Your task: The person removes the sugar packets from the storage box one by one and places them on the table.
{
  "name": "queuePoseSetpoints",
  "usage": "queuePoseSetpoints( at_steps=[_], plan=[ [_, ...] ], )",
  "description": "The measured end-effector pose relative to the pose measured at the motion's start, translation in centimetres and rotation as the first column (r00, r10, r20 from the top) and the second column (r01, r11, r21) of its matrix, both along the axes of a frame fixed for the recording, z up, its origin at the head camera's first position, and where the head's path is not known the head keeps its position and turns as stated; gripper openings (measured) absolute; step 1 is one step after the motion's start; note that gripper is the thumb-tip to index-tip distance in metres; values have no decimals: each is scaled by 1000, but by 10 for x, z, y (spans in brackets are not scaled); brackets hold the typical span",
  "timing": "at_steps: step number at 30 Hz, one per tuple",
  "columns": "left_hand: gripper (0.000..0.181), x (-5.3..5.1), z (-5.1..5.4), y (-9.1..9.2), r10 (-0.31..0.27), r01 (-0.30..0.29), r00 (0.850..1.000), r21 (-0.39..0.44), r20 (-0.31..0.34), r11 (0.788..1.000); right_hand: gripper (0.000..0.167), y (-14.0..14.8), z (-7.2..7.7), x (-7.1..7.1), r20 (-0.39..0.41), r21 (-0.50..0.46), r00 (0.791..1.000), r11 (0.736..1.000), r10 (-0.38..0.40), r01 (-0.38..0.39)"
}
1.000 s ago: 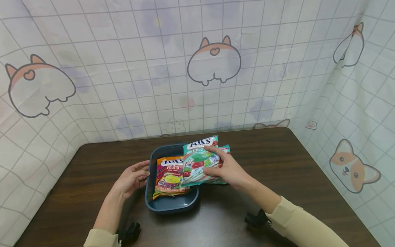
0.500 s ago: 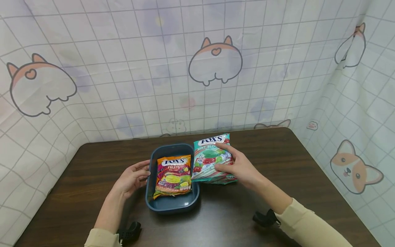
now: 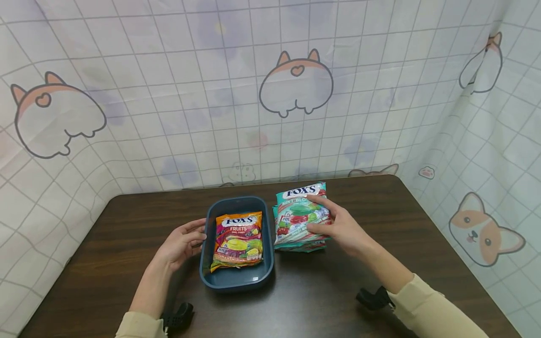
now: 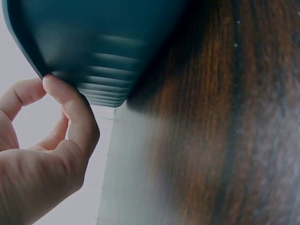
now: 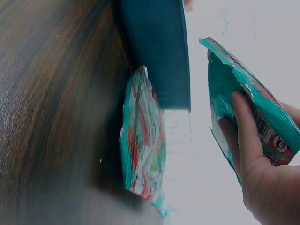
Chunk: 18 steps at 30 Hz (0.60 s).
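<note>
A dark blue plastic bin (image 3: 236,279) stands on the table, with an orange and purple bag of fruit candy (image 3: 237,241) lying face up inside. My left hand (image 3: 181,246) pinches the bin's left rim between thumb and fingers; the left wrist view shows the ribbed outer wall (image 4: 112,63) beside the thumb. My right hand (image 3: 340,227) holds a teal bag of mint candy (image 3: 297,211), raised just right of the bin. Beneath it, a second teal candy bag (image 5: 143,140) lies on the table against the bin's right side, mostly covered in the head view.
The dark wood table (image 3: 139,225) reaches back to a white checked curtain (image 3: 203,117) printed with cartoon corgis, which also hangs along both sides. Black wrist mounts (image 3: 179,317) hang under the forearms.
My right hand has carried the mint candy bag rightward from over the bin's right part to over the second teal bag. The fruit candy bag is now fully visible. My left hand has stayed put.
</note>
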<state>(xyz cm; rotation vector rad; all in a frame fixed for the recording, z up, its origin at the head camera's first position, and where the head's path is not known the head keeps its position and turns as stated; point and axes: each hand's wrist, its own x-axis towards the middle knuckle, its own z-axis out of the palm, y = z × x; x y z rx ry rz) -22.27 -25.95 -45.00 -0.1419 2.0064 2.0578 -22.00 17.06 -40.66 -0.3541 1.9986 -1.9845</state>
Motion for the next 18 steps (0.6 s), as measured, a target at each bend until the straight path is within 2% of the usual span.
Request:
queuePoseSetpoints(
  at_steps=[18],
  plan=[
    [63,1,1,2,-7,7,1000,24,-5,1000,76,43,-11,-11,-9,12,1000,1000,-4,4]
  ],
)
